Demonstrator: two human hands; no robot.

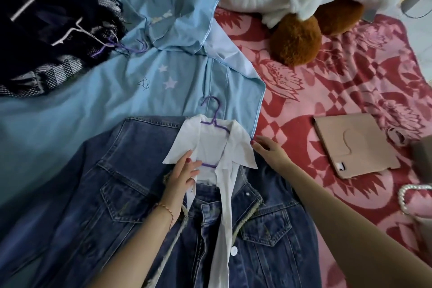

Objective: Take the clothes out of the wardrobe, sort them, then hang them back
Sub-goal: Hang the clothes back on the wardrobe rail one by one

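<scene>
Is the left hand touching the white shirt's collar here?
Touching. The head view shows the left hand lying with straight fingers on the left flap of the white shirt collar, just beside the purple hanger.

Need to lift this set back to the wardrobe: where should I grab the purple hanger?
Grip the purple hanger at its neck just below the hook, coming from above. That part lies bare beyond the white shirt collar; the shoulders sit under fabric.

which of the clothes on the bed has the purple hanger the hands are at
The white collared shirt, lying on the denim jacket; its purple hanger shows inside the collar, between the left hand and right hand. The light blue garment lies farther away.
</scene>
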